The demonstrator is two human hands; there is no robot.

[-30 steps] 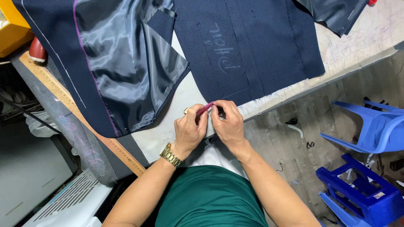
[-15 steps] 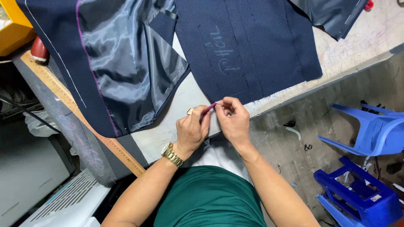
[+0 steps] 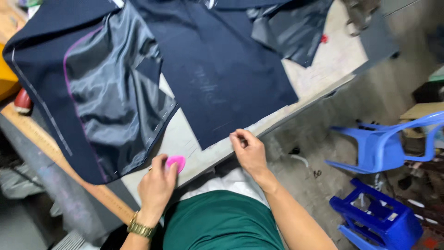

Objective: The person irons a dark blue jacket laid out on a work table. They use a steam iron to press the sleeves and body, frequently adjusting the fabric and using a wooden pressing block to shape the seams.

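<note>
My left hand (image 3: 156, 184) grips a flat pink piece of tailor's chalk (image 3: 176, 163) near the front edge of the worktable (image 3: 185, 139), just right of a dark navy garment piece with shiny grey lining (image 3: 111, 106). My right hand (image 3: 247, 149) rests at the table's front edge with fingertips pinched together beside the lower corner of a flat navy fabric panel (image 3: 222, 78) that carries faint chalk writing. Whether anything lies between those fingertips is not visible. A gold watch (image 3: 140, 228) sits on my left wrist.
A wooden ruler (image 3: 60, 159) runs along the table's left edge. More dark lining fabric (image 3: 296, 32) lies at the back right. A blue plastic chair (image 3: 393, 143) and a blue stool (image 3: 374, 217) stand on the floor to the right. A yellow object (image 3: 7, 78) is at far left.
My hands, which were together pinching the pink chalk, have separated. The left hand moved left with the chalk; the right hand stays at the table edge. The camera moved closer.
</note>
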